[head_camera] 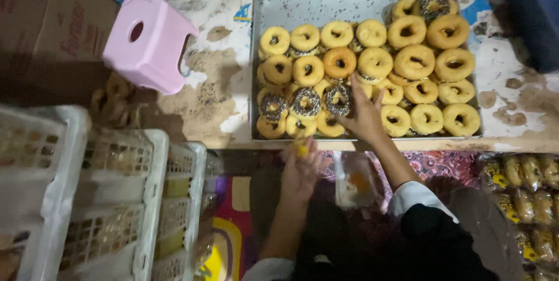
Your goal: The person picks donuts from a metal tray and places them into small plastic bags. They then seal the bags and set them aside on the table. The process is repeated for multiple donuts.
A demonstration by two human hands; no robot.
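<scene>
Lower centre of frame: left hand (300,167) was raised just below the tray edge, fingers curled narrowly around a small yellow item (301,149); blurred, kind not determinable. Just right of it, a clear plastic bag (353,180) with something orange inside sat between the two forearms; whether either hand held it could not be told. Right hand (364,117) reached up into the metal tray (303,7), fingers spread wide and resting on the doughnuts at the tray's lower middle, fingertips touching a chocolate-sprinkled doughnut (337,99); nothing was clamped in it. Plain glazed doughnuts (414,61) filled the tray's right and middle, stacked in places; the upper-left part of the tray was bare metal. Lower left: white plastic crates (151,199) side by side. Lower right edge: packaged doughnuts (524,193) in wrappers. Upper left: pink plastic stool (148,42) on the worn floor, a cardboard box (52,19) beside it.
</scene>
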